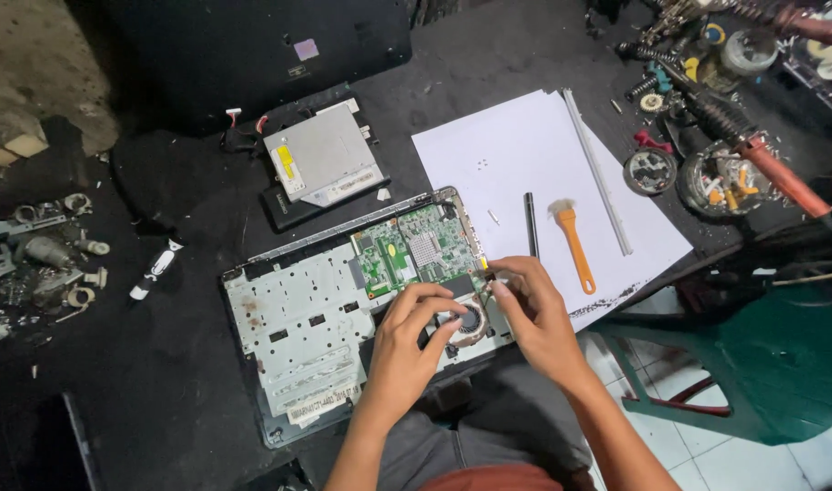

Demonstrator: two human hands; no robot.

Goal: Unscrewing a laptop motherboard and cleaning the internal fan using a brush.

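An opened laptop base (297, 318) lies on the black table with its green circuit board (414, 250) exposed. My left hand (411, 336) rests on the board's near right corner, fingers curled beside the round cooling fan (471, 321). My right hand (534, 309) pinches at the base's right edge, just right of the fan, fingertips close together. I cannot tell whether a small part is between those fingers.
A silver optical drive (320, 164) on a black slab lies behind the laptop. White paper (525, 155) holds an orange-handled brush (572, 241), a black pen-like tool (530, 223) and a long strip. Soldering irons, jars and screws crowd the far right; a green plastic chair (761, 355) stands right.
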